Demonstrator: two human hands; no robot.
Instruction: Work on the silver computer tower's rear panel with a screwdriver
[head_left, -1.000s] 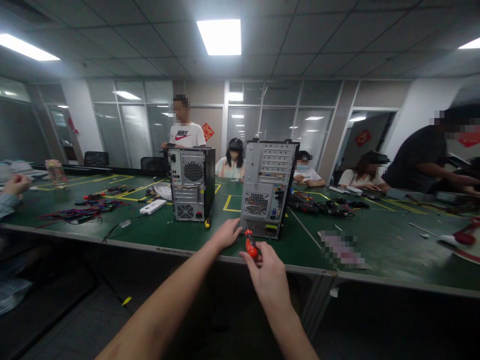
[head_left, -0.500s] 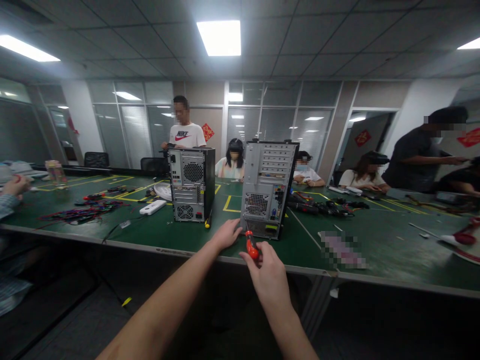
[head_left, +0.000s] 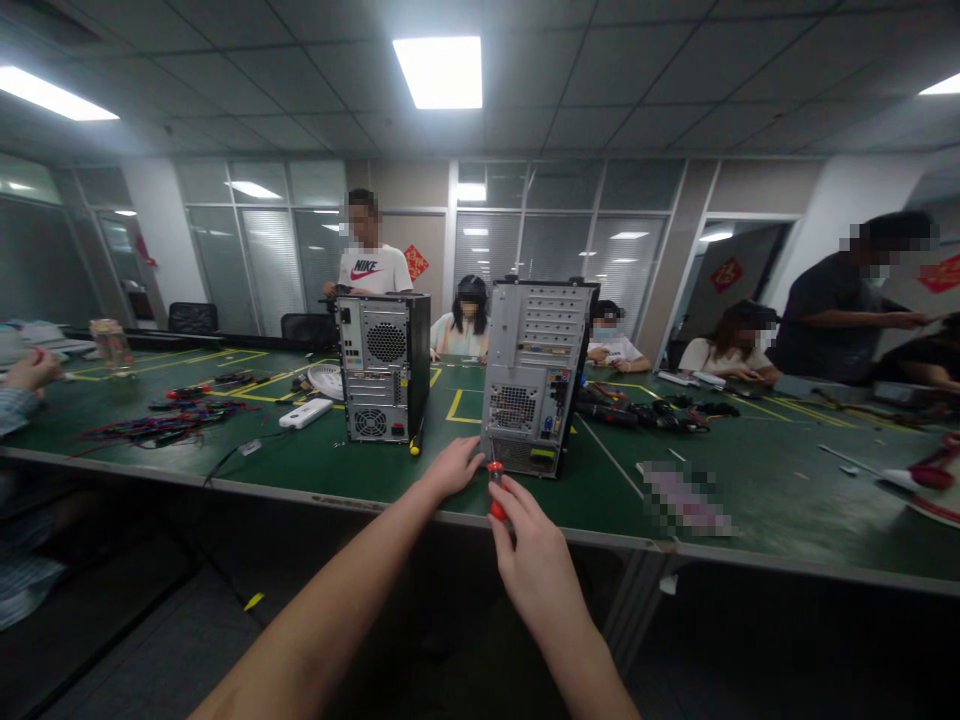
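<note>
At twelve o'clock, tower case (head_left: 582,335) upright, rear panel (head_left: 508,345) on. Right hand (head_left: 536,545) grasping screwdriver (head_left: 496,470) near its seven-o'clock corner; left hand (head_left: 452,468) beside it, grip unclear. Amount done or left: can't tell.

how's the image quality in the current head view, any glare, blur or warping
Head view: ceiling panel blown out white; table edge bowed by the wide lens; faces pixelated; space under the table very dark; screwdriver readable, its tip too small to judge.
</note>
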